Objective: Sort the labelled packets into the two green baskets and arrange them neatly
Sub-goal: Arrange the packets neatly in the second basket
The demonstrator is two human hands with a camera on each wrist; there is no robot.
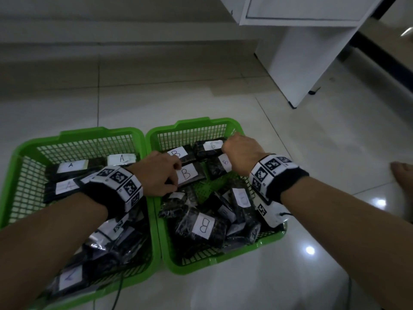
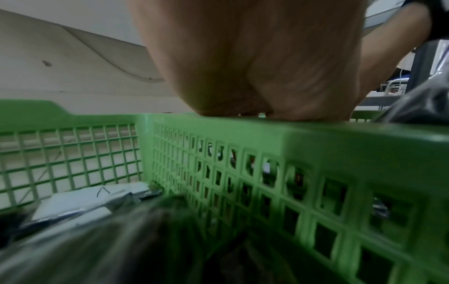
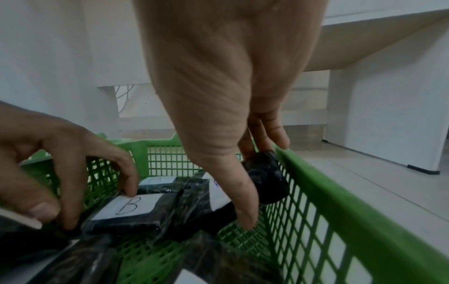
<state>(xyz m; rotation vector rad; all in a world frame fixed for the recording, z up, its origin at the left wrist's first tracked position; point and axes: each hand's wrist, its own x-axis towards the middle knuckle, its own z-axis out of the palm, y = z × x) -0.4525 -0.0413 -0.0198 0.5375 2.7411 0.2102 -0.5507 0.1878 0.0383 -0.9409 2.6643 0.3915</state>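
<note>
Two green baskets stand side by side on the floor. The left basket (image 1: 22,153) holds black packets labelled A (image 1: 71,165), laid flat at the back and heaped in front. In the right basket (image 1: 196,123) B packets lie in rows at the back, and loose ones (image 1: 203,225) are piled nearer me. My left hand (image 1: 173,175) reaches across the shared rim, and its curled fingers (image 3: 128,184) pinch the left edge of a flat B packet (image 3: 128,207). My right hand (image 3: 255,182) spans a B packet (image 3: 267,178) in the back right corner, thumb in front and fingers behind.
A white cabinet (image 1: 301,63) stands on the tiled floor behind and to the right. A bare foot (image 1: 402,173) shows at the right edge. A thin dark cable (image 1: 118,294) trails out under the left basket's front. The left wrist view shows only the palm and the basket wall (image 2: 316,144).
</note>
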